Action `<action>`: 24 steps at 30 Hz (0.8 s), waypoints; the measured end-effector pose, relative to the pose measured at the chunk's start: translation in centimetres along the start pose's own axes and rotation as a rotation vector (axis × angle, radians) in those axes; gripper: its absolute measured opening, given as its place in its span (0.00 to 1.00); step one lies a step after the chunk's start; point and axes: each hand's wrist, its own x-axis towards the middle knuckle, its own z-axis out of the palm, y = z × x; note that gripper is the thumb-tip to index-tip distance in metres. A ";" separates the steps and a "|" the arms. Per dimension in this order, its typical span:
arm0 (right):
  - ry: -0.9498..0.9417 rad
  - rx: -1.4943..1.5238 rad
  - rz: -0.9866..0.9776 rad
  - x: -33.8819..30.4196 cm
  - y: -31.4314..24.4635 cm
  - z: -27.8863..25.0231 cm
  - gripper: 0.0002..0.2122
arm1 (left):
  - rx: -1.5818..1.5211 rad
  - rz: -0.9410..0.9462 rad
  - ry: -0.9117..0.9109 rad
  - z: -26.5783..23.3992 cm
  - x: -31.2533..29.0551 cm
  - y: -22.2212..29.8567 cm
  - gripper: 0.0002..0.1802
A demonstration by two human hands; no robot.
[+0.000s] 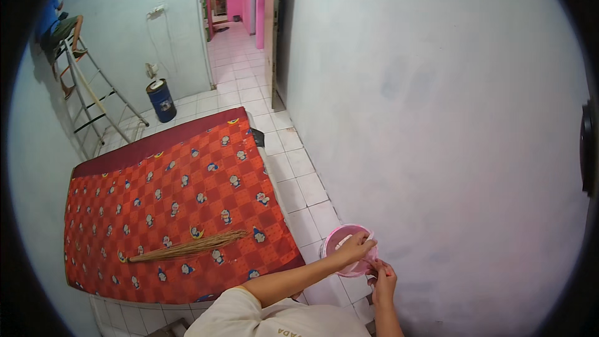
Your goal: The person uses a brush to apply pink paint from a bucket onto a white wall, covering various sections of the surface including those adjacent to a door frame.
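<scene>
While the left hand (354, 251) is curled over the pink bucket (336, 236), the right hand (385, 276) has its fingers bunched up by the rim, and honestly I can't tell what either one's gripping. Bucket's near the pale wall (474, 150), above white floor tiles (310, 188). Off to the left, a straw broom (193, 248) lies on the red patterned mattress (168, 196).

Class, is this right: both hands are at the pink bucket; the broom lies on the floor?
Not the floor: the head view shows the broom on the red patterned sheet. The left hand and right hand are at the pink bucket.
</scene>
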 end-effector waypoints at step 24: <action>0.126 0.222 0.041 -2.8 3.1 -1.2 0.16 | -0.123 -0.059 -0.048 0.7 0.9 -3.7 0.26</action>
